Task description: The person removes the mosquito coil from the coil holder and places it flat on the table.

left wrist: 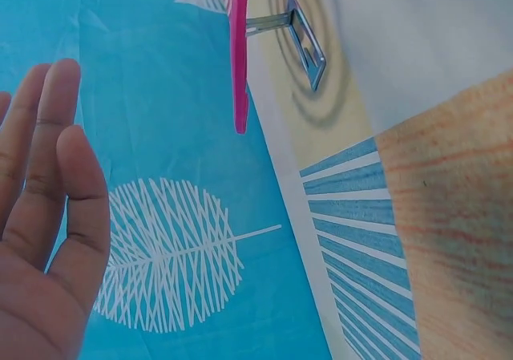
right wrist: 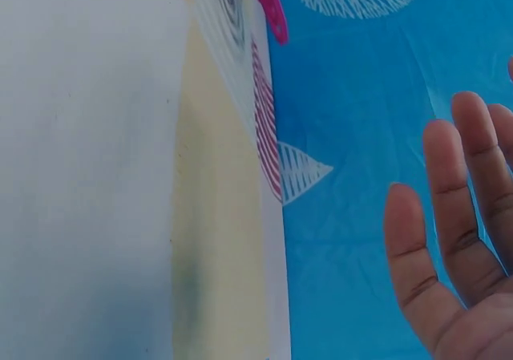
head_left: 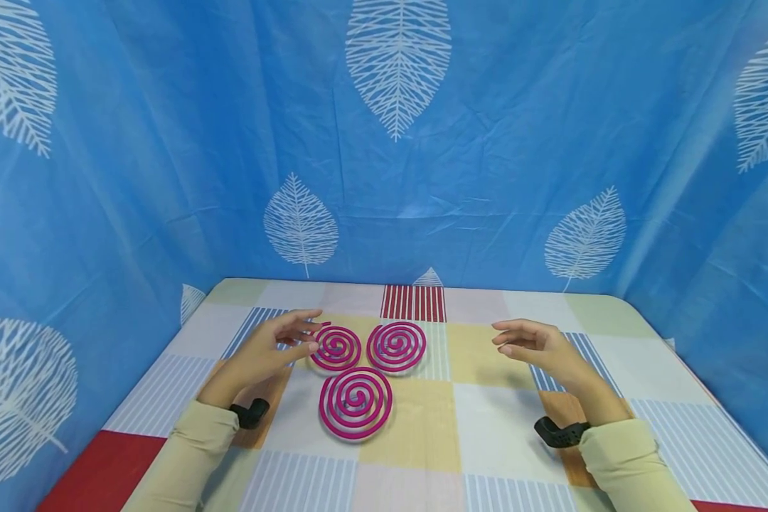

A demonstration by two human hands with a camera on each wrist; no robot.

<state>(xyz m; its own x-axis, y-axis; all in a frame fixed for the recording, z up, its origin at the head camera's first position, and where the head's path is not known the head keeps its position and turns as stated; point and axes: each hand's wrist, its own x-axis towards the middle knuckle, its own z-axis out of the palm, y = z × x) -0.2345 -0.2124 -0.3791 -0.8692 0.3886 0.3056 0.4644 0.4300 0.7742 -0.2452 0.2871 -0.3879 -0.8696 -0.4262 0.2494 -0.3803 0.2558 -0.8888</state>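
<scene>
Three magenta mosquito coils are grouped left of the middle of the table: a back left coil (head_left: 336, 348), a back right coil (head_left: 397, 343) and a front coil (head_left: 358, 397). In the left wrist view one coil (left wrist: 239, 63) appears edge-on, raised above the cloth on a small metal stand (left wrist: 268, 25). My left hand (head_left: 272, 348), fingers relaxed, overlaps the left edge of the back left coil in the head view and holds nothing. Well to the right of the coils, my right hand (head_left: 540, 347) hovers over the table with loose, slightly bent fingers and nothing between them.
A patchwork-checked cloth (head_left: 416, 491) covers the table. Blue curtains (head_left: 473, 178) with white leaf prints enclose it at the back and both sides. Each wrist wears a black band, the left band (head_left: 251, 413) and the right band (head_left: 560, 432).
</scene>
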